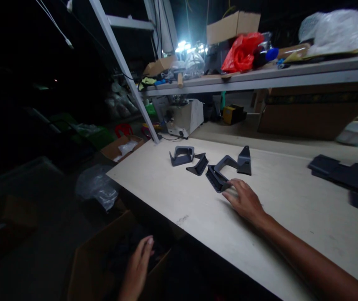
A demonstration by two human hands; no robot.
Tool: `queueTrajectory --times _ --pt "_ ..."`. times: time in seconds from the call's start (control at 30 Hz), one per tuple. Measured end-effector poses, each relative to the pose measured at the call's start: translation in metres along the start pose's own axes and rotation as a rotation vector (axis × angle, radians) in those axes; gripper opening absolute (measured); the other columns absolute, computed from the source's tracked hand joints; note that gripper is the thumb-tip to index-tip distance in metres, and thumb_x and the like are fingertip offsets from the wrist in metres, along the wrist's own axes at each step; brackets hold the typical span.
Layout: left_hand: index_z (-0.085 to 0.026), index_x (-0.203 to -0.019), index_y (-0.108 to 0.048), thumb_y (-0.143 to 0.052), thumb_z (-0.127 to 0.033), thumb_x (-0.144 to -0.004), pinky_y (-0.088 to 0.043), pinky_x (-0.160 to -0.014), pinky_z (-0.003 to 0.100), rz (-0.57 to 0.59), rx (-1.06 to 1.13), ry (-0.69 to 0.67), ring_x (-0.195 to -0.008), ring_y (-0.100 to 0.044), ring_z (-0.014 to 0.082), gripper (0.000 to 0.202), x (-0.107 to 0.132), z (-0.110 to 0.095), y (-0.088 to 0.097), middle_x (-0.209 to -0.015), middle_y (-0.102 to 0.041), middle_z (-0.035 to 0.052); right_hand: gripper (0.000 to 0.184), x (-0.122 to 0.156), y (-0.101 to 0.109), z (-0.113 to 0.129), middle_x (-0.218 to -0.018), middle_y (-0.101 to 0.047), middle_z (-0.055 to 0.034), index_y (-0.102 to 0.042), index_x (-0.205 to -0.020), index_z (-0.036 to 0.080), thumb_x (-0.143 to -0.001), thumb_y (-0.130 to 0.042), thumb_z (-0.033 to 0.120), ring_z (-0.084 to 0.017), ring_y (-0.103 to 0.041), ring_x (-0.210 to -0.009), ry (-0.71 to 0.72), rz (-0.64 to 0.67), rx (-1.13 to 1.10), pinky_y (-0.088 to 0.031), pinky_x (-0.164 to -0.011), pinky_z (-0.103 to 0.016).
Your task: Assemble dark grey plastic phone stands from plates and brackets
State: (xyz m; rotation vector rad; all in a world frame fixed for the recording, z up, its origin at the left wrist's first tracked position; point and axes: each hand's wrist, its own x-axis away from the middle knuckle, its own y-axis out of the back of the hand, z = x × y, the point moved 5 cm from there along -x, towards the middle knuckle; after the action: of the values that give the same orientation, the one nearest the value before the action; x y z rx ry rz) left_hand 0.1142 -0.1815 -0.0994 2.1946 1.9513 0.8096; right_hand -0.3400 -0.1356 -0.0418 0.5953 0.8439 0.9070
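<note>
My right hand is over the white table, thumb and forefinger apart, with fingertips at the near corner of a dark grey angled plastic piece. Whether they touch it I cannot tell. Behind that piece stands a dark frame-shaped bracket, and another upright plastic piece is to its right. Further left lie a second frame-shaped bracket and a small angled piece. Below the table edge, my left hand is over an open cardboard box, fingers stretched out and nothing seen in them. Dark contents in the box are hard to make out.
Flat dark pieces lie stacked at the table's right. A metal shelf above carries a red plastic bag and a carton. Its post meets the table's far left corner. Clear plastic wrap lies left.
</note>
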Motion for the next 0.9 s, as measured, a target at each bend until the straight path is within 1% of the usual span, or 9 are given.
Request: queueTrajectory --times 0.1,0.2,0.33,0.43,0.5,0.6,0.7,0.8,0.9 --pt "-0.018 -0.137 -0.06 -0.048 -0.093 -0.079 -0.04 -0.122 0.051 0.101 -0.042 -0.02 -0.117 -0.07 0.0341 0.095 0.007 -0.006 -0.02 -0.146 -0.062 0.0169 0.058 -0.027 -0.014 -0.003 -0.15 -0.057 -0.0197 -0.063 -0.141 0.015 -0.092 -0.073 0.043 -0.039 -0.054 -0.137 0.019 -0.026 0.108 -0.045 -0.114 -0.054" --pt "-0.021 -0.14 -0.059 -0.045 -0.088 -0.086 -0.037 -0.123 0.051 0.151 -0.077 -0.065 -0.12 -0.069 0.0328 0.088 0.007 -0.022 -0.024 -0.147 -0.061 0.0142 0.061 -0.039 -0.029 -0.007 -0.148 -0.06 -0.0184 -0.062 -0.145 0.017 -0.091 -0.075 0.042 -0.037 -0.06 -0.131 0.025 0.004 0.118 -0.048 -0.111 -0.051" --pt "-0.022 -0.138 -0.061 -0.046 -0.087 -0.086 -0.041 -0.12 0.051 0.148 -0.118 -0.124 -0.119 -0.07 0.0337 0.084 0.0 -0.052 -0.018 -0.146 -0.064 0.0132 0.049 -0.03 -0.034 -0.02 -0.129 -0.073 -0.0132 -0.064 -0.142 0.019 -0.098 -0.066 0.041 -0.03 -0.069 -0.115 0.034 0.01 0.111 -0.053 -0.102 -0.044" --pt "-0.022 -0.135 -0.064 -0.047 -0.085 -0.086 -0.044 -0.117 0.05 0.14 -0.154 -0.179 -0.116 -0.071 0.0341 0.081 -0.012 -0.074 -0.012 -0.141 -0.067 0.0127 0.046 -0.013 -0.024 -0.037 -0.126 -0.073 -0.0144 -0.066 -0.137 0.018 -0.098 -0.065 0.042 -0.033 -0.068 -0.114 -0.007 -0.044 0.119 -0.054 -0.1 -0.047" --pt "-0.022 -0.133 -0.064 -0.048 -0.083 -0.088 -0.046 -0.115 0.049 0.147 -0.173 -0.219 -0.114 -0.072 0.0341 0.077 -0.026 -0.087 -0.012 -0.138 -0.069 0.0128 0.045 -0.001 -0.015 -0.049 -0.125 -0.073 -0.0152 -0.067 -0.134 0.017 -0.097 -0.065 0.043 -0.035 -0.068 -0.112 -0.031 -0.084 0.126 -0.054 -0.098 -0.05" --pt "-0.021 -0.133 -0.065 -0.052 -0.079 -0.088 -0.045 -0.115 0.048 0.154 -0.21 -0.291 -0.118 -0.07 0.0342 0.075 -0.06 -0.109 -0.021 -0.138 -0.068 0.0143 0.045 0.017 -0.004 -0.063 -0.128 -0.072 -0.016 -0.066 -0.132 0.016 -0.097 -0.064 0.044 -0.036 -0.066 -0.116 -0.04 -0.137 0.129 -0.054 -0.101 -0.053" --pt "-0.017 -0.14 -0.06 -0.056 -0.075 -0.088 -0.047 -0.114 0.046 0.175 -0.217 -0.362 -0.122 -0.068 0.0333 0.079 -0.108 -0.137 -0.039 -0.14 -0.066 0.0175 0.049 0.032 0.005 -0.068 -0.139 -0.065 -0.0184 -0.064 -0.134 0.014 -0.097 -0.064 0.046 -0.037 -0.06 -0.128 -0.019 -0.236 0.129 -0.049 -0.109 -0.055" --pt "-0.013 -0.15 -0.049 -0.057 -0.07 -0.09 -0.054 -0.103 0.045 0.158 -0.238 -0.356 -0.111 -0.072 0.0313 0.083 -0.163 -0.164 -0.055 -0.14 -0.065 0.0213 0.047 0.039 0.012 -0.065 -0.145 -0.061 -0.0192 -0.062 -0.134 0.015 -0.099 -0.062 0.047 -0.037 -0.057 -0.132 0.037 -0.379 0.123 -0.048 -0.111 -0.057" --pt "-0.009 -0.153 -0.045 -0.06 -0.064 -0.092 -0.057 -0.094 0.043 0.097 -0.297 -0.343 -0.104 -0.074 0.0308 0.084 -0.214 -0.188 -0.062 -0.135 -0.067 0.0238 0.042 0.039 0.015 -0.062 -0.145 -0.061 -0.0182 -0.061 -0.132 0.017 -0.1 -0.062 0.044 -0.036 -0.058 -0.132 0.076 -0.42 0.098 -0.048 -0.111 -0.057"
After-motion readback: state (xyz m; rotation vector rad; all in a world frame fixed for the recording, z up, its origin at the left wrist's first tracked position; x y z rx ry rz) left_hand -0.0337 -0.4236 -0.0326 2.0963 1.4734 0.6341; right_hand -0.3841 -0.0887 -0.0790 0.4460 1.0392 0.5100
